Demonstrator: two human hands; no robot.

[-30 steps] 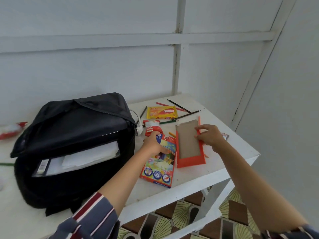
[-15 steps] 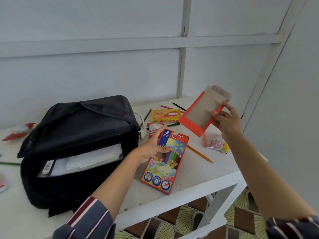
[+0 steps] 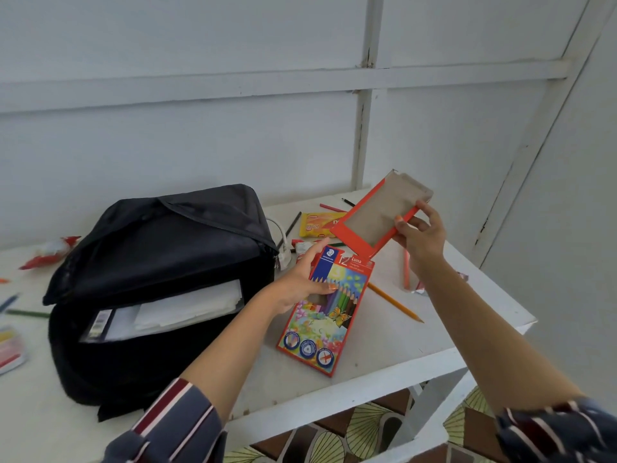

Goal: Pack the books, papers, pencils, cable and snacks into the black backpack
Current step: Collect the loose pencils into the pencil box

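Lifted orange sleeve (image 3: 380, 215) above white table (image 3: 434, 335)

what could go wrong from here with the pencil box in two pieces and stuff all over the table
1. The right hand pinches the orange tray by one edge, tilted in the air; it could slip.
2. The left hand holds the pencil box sleeve, lying near the table front edge; a nudge might push it off.
3. The loose yellow pencil lies apart and may get left behind or roll.
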